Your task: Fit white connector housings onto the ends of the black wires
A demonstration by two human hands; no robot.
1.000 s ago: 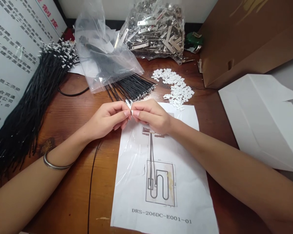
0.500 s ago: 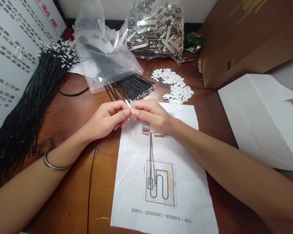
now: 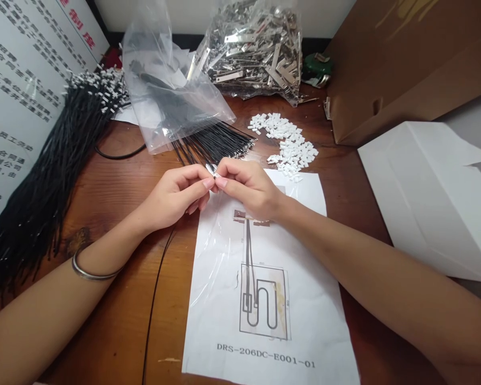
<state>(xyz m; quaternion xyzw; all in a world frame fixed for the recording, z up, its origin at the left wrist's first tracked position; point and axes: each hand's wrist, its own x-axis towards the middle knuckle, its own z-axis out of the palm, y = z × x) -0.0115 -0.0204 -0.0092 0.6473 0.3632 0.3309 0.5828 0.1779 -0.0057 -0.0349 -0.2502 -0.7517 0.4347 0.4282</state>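
Note:
My left hand [image 3: 184, 193] is closed in a pinch on a thin black wire [image 3: 157, 283], whose tail runs from under the hand down the table to the bottom edge. My right hand [image 3: 246, 187] meets it fingertip to fingertip, pinching a small white connector at the wire's end; the fingers hide most of it. Just beyond the fingertips lies a fanned bundle of black wires [image 3: 220, 140] with metal terminals at their ends. To the right of that bundle spreads a loose pile of small white connectors [image 3: 292, 144].
A printed drawing sheet [image 3: 216, 299] lies below the hands. Behind stand a clear plastic bag [image 3: 160, 123] and a bag of metal strips [image 3: 256, 59]. Black cables with white ends [image 3: 52, 155] are heaped at left. A green tape measure [image 3: 317, 69], cardboard box [image 3: 401, 75] and white box [image 3: 420, 198] are at right.
My right fingertips have shifted slightly up at the pinch, and the white piece between them is now mostly covered. The wire's tail has swung a little to the right.

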